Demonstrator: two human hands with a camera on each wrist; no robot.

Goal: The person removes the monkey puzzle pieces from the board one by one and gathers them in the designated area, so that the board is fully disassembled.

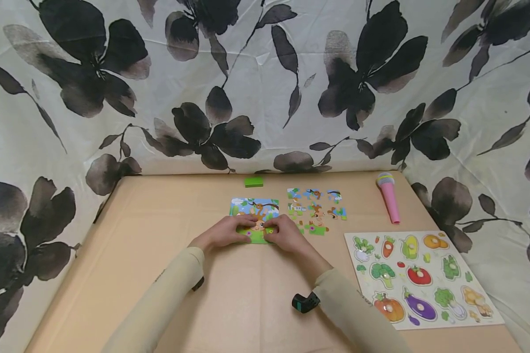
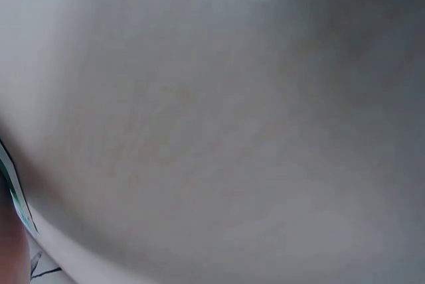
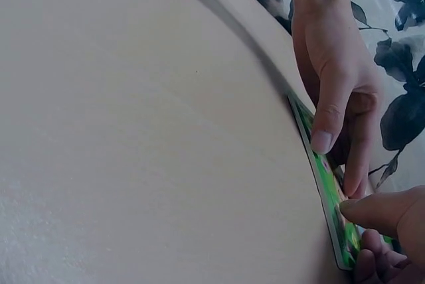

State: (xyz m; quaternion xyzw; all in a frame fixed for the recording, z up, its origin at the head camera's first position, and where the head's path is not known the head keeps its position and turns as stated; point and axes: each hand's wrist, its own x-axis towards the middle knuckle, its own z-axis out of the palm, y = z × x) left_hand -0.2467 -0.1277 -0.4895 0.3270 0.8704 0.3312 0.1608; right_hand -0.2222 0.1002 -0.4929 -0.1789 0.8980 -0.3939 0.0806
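A picture puzzle board (image 1: 259, 239) with a monkey scene lies flat on the table, green along its near side and blue along the far side. On its left half rests my left hand (image 1: 224, 230), thumb and fingers touching the surface. My right hand (image 1: 288, 232) presses on the right half; in the right wrist view its thumb meets the board's green face while other fingers bend beside it. That view also shows my left hand (image 3: 339, 65) with thumb and forefinger extended onto the board. Whether any piece lies beneath my fingertips is hidden.
Several loose puzzle pieces (image 1: 316, 211) are laid out in rows right of the board. Behind it sits a small green block (image 1: 253, 182). A pink toy microphone (image 1: 388, 198) and a white vegetable board (image 1: 437, 323) occupy the table's right side. Flowered cloth hangs behind.
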